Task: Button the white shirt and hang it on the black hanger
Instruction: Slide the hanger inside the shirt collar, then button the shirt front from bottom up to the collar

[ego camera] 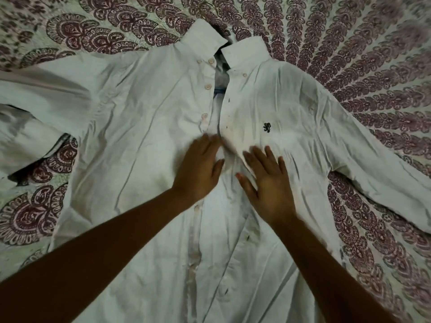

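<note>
Under the left hand [200, 170], the white shirt [140, 127] placket lies hidden.

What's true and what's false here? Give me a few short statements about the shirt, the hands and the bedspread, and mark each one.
1. The white shirt lies front up on a patterned bedspread. True.
2. The collar is buttoned shut. False: the collar is open, its two halves apart.
3. The left hand and the right hand both rest flat on the shirt's front. True.
4. The right hand grips a hanger. False: its fingers are straight and hold nothing.
5. A small dark emblem sits on the chest. True.
</note>
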